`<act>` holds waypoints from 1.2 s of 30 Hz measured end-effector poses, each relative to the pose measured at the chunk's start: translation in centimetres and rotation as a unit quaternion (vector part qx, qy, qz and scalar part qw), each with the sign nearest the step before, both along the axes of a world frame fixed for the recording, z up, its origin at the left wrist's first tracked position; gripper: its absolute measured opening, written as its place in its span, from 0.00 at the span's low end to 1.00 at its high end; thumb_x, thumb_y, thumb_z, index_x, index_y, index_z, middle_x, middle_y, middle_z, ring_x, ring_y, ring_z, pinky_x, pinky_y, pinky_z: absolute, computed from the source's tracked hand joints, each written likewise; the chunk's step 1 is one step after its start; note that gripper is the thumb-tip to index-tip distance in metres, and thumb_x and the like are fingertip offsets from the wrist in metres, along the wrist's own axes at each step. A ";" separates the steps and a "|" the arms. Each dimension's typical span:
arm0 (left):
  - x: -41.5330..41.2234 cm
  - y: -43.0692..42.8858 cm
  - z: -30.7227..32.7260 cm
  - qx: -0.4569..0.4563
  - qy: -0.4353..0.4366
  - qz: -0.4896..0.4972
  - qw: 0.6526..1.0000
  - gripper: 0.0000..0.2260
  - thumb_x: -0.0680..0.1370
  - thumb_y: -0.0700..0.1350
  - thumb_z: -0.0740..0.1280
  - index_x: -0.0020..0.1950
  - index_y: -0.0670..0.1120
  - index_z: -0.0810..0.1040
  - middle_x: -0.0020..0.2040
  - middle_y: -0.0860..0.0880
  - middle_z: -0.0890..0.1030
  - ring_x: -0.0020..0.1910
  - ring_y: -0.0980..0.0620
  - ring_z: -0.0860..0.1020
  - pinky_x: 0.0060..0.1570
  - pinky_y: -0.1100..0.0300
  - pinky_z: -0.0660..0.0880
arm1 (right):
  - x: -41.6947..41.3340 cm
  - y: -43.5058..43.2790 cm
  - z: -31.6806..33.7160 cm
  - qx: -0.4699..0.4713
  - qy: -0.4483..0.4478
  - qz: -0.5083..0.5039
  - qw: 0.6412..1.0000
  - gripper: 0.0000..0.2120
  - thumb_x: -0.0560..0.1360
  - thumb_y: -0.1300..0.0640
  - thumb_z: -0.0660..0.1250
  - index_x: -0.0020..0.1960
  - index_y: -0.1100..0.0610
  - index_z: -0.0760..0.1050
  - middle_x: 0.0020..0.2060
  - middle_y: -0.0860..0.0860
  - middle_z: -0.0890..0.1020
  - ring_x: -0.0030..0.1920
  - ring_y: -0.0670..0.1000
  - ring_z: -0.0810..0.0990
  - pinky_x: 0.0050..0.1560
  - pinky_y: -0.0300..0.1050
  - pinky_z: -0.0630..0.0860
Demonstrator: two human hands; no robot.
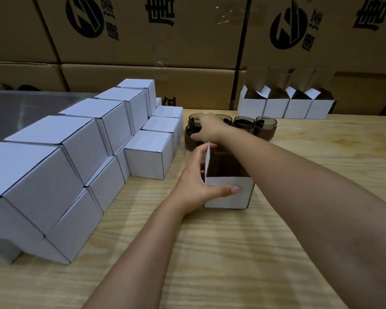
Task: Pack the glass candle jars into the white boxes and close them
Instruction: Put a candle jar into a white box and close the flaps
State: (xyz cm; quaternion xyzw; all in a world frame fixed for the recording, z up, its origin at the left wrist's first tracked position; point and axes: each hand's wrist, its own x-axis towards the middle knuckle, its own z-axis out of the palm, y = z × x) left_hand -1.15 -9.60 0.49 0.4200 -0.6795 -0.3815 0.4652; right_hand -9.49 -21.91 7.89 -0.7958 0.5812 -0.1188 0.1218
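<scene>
An open white box (228, 195) stands on the wooden table in the middle, its brown inside showing and one flap upright. My left hand (198, 177) grips its left wall and front, thumb across the front face. Behind it is a cluster of dark glass candle jars (243, 123) with brown bands. My right hand (206, 128) reaches over the box and closes around the front left jar (191, 139) of that cluster. The jar still rests on the table.
Closed white boxes (76, 157) are stacked in steps along the left. Several open white boxes (285, 105) stand in a row at the back right. Large brown cartons (152, 41) form a wall behind the table (254, 253).
</scene>
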 end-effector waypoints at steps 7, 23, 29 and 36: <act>0.0 0.0 -0.1 0.004 -0.002 0.005 1.000 0.40 0.59 0.56 0.79 0.67 0.61 0.64 0.65 0.55 0.72 0.64 0.57 0.73 0.62 0.54 0.73 | -0.1 0.2 -0.2 -0.002 0.004 -0.008 1.000 0.13 0.77 0.51 0.66 0.58 0.55 0.79 0.62 0.57 0.71 0.67 0.56 0.64 0.62 0.49 0.67; 0.9 -0.6 -0.3 0.028 0.024 0.021 0.999 0.41 0.63 0.49 0.80 0.70 0.59 0.63 0.62 0.62 0.72 0.56 0.73 0.72 0.47 0.79 0.70 | -5.0 4.4 5.6 -0.062 -0.338 -0.042 0.938 0.04 0.74 0.56 0.70 0.40 0.51 0.79 0.43 0.45 0.79 0.50 0.46 0.75 0.49 0.43 0.69; 1.2 -0.8 -0.1 0.035 0.032 0.042 0.998 0.46 0.60 0.54 0.81 0.72 0.60 0.61 0.67 0.57 0.70 0.60 0.71 0.70 0.52 0.77 0.69 | -8.5 8.6 6.9 0.027 -0.307 0.020 0.951 0.06 0.71 0.57 0.72 0.35 0.52 0.80 0.44 0.49 0.81 0.51 0.48 0.77 0.46 0.42 0.71; 1.1 -0.8 0.0 0.045 0.020 0.047 0.998 0.45 0.56 0.59 0.79 0.69 0.66 0.61 0.69 0.52 0.71 0.69 0.51 0.68 0.68 0.46 0.68 | -8.2 11.1 4.2 0.095 -0.278 0.037 0.955 0.05 0.70 0.60 0.73 0.35 0.56 0.82 0.46 0.53 0.81 0.46 0.47 0.78 0.35 0.34 0.76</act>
